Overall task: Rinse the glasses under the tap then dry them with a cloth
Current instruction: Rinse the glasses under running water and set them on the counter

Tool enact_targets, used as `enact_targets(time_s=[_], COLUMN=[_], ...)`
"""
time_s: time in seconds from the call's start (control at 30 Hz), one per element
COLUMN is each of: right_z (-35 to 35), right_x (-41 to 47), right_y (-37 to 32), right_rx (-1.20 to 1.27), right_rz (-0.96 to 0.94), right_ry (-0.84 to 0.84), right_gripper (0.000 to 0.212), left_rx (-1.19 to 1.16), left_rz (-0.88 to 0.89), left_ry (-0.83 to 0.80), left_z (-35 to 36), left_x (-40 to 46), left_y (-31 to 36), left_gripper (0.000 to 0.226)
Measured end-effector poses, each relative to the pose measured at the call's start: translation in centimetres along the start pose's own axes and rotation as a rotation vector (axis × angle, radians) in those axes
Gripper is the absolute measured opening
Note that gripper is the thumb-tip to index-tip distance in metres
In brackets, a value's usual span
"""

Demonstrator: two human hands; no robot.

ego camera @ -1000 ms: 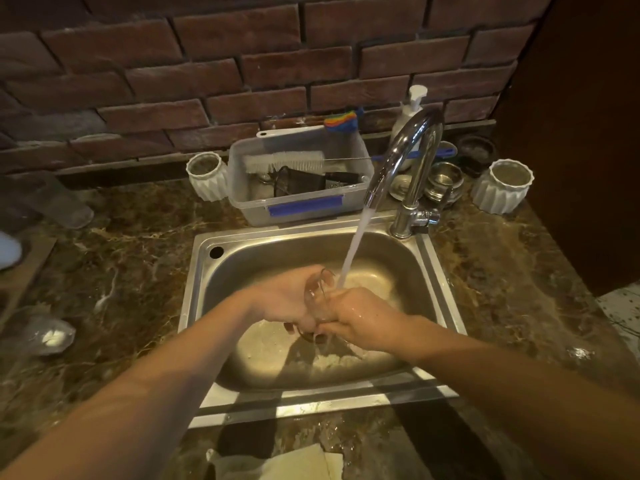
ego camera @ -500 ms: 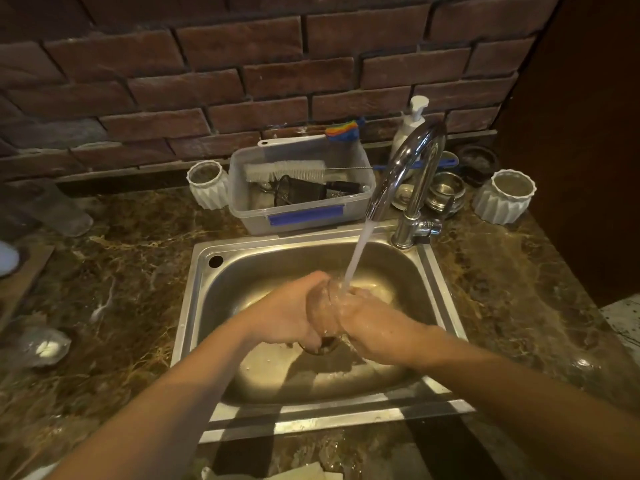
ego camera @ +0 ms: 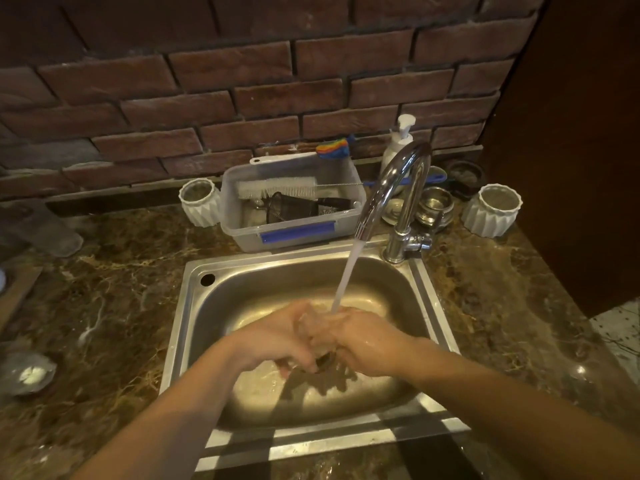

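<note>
Two hands meet over the middle of one steel sink point(ego camera: 194, 306). The left hand point(ego camera: 277, 336) and the right hand point(ego camera: 367, 342) both hold one clear glass point(ego camera: 317, 332) between them, with the fingers curled round its sides. The glass is blurred and hard to see, so I cannot tell if it is upright or tilted. It is inside the sink bowl, above the bottom, and directly under the water.

One curved metal tap point(ego camera: 398, 199) stands at the back right corner of the sink. One stream of water point(ego camera: 349, 271) runs from its spout down onto the glass and the fingers.

Behind the sink stands one clear plastic box point(ego camera: 298, 230) with a blue clip on the front. One white bottle brush point(ego camera: 277, 187) lies across its top, and some dark items are inside; I cannot count them. There are two white ribbed pots: one pot point(ego camera: 199, 202) just left of the box, and the other pot point(ego camera: 491, 209) to the right of the tap. One white soap bottle point(ego camera: 398, 142) with a pump stands behind the tap, near the brick wall point(ego camera: 242, 81). Some small metal bowls point(ego camera: 434, 202) are just beside the tap base; their number is not clear.

On the marble counter point(ego camera: 110, 289), far left, there are two more clear glasses: one glass lying point(ego camera: 48, 230) near the wall, and one blurred glass point(ego camera: 27, 374) near the front edge.
</note>
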State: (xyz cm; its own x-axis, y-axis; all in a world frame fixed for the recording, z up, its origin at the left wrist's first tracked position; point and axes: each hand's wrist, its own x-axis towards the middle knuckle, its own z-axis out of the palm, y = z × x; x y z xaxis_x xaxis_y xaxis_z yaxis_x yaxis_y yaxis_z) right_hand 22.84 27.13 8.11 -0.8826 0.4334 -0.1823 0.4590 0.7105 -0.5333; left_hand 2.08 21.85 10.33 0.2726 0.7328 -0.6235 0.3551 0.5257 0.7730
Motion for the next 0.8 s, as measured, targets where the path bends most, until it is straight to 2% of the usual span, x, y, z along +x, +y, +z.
enact_targets(time_s=[0.07,0.1,0.17,0.27,0.33,0.4,0.47,0.53,0.6,0.7,0.73,0.8], right_z=[-1.5,-1.9,-1.6,-1.0,-1.4,-2.0,-2.5,-2.9,-3.0,-2.9,-2.8,-2.7], right_x=[-1.0,-1.5,-1.8,-1.3,-1.3,-1.6,-1.9,-2.0,-2.0,-2.4,-2.5,-2.6], right_y=[1.5,2.1,2.0,1.3,1.4,1.0,0.1,-1.2,-2.0,-2.4,-2.7,-3.9], right_rx=[-0.148,-0.123,0.002,0.101,0.156,0.247,0.309,0.27,0.221,0.315,0.365,0.462], right_rz=[0.006,0.03,0.082,0.242,0.324,0.38,0.303,0.1,-0.021,-0.002,0.02,0.02], right_ry=[-0.092,-0.124,-0.056,0.007,0.069,0.216,0.419,0.49,0.403,0.115,0.041,-0.04], right_gripper=[0.035,0.03,0.035,0.064,0.066,0.067,0.065,0.055,0.045,0.061,0.064,0.058], left_rx=[-0.202,-0.303,-0.476,-0.383,-0.327,-0.191,0.004,0.155,0.172,0.006,-0.041,-0.132], left_rz=[-0.115,-0.063,0.1,0.193,0.169,0.14,0.136,0.185,0.231,0.217,0.217,0.21], left_ry=[-0.235,-0.328,-0.47,-0.363,-0.216,-0.066,0.028,0.062,0.052,0.017,-0.029,-0.219], left_z=[-1.4,-1.9,-2.5,-1.8,-1.5,-1.3,-1.0,-0.6,-0.5,-0.9,-1.2,-1.8], left_x=[-1.3,-1.5,-1.3,-1.3,-1.4,-1.2,-0.9,-0.5,-0.4,-1.6,-1.9,-2.1], left_y=[-0.8,-1.3,-1.3,1.9,3.2,3.3,2.8,2.1,1.4,1.2,1.3,1.4], left_gripper=[0.07,0.069,0.063,0.062,0.066,0.071,0.075,0.077,0.075,0.072,0.072,0.071])
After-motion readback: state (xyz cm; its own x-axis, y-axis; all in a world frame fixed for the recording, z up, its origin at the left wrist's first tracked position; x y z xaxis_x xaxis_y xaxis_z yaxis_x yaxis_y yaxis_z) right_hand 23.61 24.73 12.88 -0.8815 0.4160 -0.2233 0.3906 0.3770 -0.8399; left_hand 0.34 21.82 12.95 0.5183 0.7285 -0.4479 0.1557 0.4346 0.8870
